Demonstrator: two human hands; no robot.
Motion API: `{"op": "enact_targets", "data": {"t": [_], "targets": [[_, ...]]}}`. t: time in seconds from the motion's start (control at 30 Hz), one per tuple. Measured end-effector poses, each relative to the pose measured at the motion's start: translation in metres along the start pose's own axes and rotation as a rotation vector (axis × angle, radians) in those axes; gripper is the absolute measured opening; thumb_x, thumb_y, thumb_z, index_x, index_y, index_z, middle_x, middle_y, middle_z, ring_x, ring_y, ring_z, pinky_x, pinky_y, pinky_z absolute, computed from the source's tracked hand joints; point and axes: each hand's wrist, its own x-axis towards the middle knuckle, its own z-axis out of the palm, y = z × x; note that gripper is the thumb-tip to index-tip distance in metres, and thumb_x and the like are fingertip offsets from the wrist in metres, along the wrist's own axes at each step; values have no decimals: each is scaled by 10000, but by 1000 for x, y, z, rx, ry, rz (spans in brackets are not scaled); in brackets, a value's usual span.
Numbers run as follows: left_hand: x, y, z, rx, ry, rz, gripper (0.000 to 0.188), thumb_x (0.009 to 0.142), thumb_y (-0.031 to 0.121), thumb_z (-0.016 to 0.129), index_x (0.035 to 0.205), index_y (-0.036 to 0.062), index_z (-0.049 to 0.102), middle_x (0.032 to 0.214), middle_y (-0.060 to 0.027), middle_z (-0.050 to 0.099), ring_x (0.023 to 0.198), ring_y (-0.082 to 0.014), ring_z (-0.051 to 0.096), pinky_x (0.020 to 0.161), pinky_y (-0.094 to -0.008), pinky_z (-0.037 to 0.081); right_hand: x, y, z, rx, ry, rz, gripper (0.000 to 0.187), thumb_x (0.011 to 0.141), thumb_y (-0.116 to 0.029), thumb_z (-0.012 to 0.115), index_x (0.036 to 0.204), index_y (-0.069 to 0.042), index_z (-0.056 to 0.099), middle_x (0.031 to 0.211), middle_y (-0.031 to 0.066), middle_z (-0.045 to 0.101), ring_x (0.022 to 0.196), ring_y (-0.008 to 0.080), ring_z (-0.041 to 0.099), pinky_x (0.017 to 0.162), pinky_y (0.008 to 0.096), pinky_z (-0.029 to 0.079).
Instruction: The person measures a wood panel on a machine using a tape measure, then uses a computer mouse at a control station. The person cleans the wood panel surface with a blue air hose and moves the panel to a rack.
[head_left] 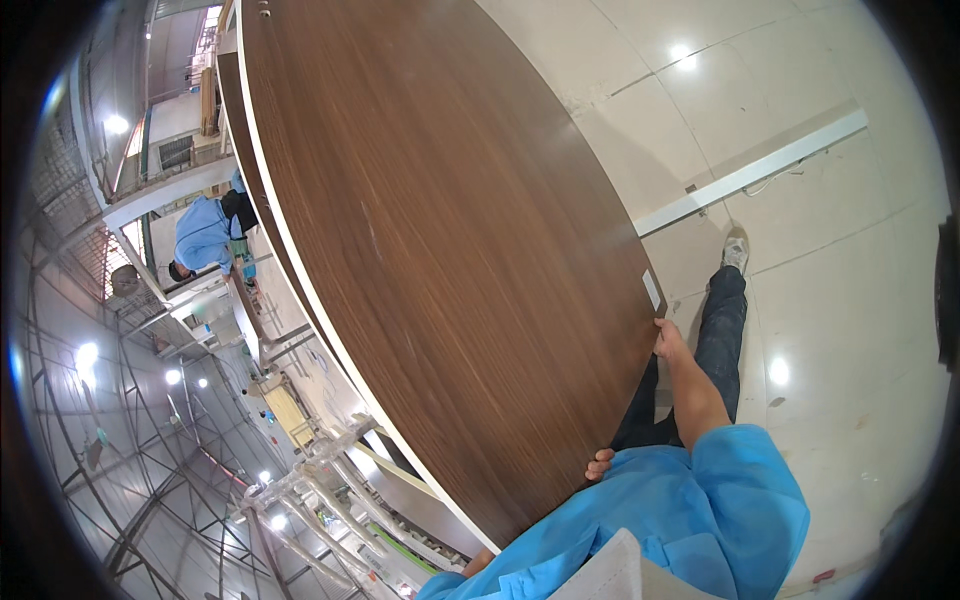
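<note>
A large dark brown wood-grain panel (pixel 440 250) with a white long edge fills the middle of the view, close against my body. My right hand (pixel 672 340) is closed on its near right corner, beside a small white label (pixel 651 290). Fingers of my left hand (pixel 600 464) curl over the panel's near edge, in front of my blue shirt. The rest of that hand is hidden by the panel. A bit of bare skin, apparently my left forearm, shows past the panel's lower left corner.
On the tiled floor to the right lies a long white bar (pixel 750 175), just beyond my shoe (pixel 736 248). White pipe racks (pixel 330 490) stand at the lower left. A person in a blue shirt (pixel 205 235) bends over a bench at the far left.
</note>
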Motion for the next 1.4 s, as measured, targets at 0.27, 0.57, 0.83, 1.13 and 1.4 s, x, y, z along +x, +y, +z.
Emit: {"op": "enact_targets", "data": {"t": [0.27, 0.57, 0.83, 1.13, 1.4], "targets": [[68, 54, -26, 28, -15, -215, 360, 1063, 351, 480, 1254, 49, 437, 1131, -164, 543, 1124, -338, 591, 953, -472, 538, 24, -34, -7, -150, 79, -117, 468, 1017, -232, 435, 1362, 74, 516, 1394, 212, 579, 1275, 345, 561, 1103, 468, 433], [154, 134, -66, 29, -116, -397, 359, 1062, 353, 484, 1260, 57, 437, 1142, -162, 546, 1141, -339, 589, 970, -477, 534, 104, -89, -4, -243, 184, -102, 341, 1027, -257, 445, 1166, 5, 614, 1077, 164, 683, 1054, 306, 643, 1012, 463, 489], [173, 155, -76, -17, -176, -463, 386, 1049, 392, 499, 1270, 80, 451, 1208, -154, 566, 1268, -333, 544, 1109, -501, 465, 115, -101, 9, -275, 165, -6, 438, 1016, -252, 460, 1286, 85, 535, 1303, 273, 609, 1206, 373, 607, 1076, 501, 448], [170, 150, -70, -29, -68, -280, 455, 1072, 418, 422, 1293, 21, 459, 1239, -214, 553, 1161, -344, 570, 1012, -470, 514, 116, -104, 10, -462, 361, -83, 342, 965, -291, 540, 1159, -14, 589, 1152, 183, 662, 1058, 346, 628, 929, 463, 510], [116, 32, -87, 346, 407, 809, 511, 1070, 341, 420, 1467, 20, 443, 1420, -144, 556, 1366, -265, 488, 1075, -389, 481, -109, -224, 16, -1394, 180, -693, 521, 941, -316, 624, 1380, -36, 593, 1199, 204, 700, 981, 289, 703, 889, 378, 541]]}}
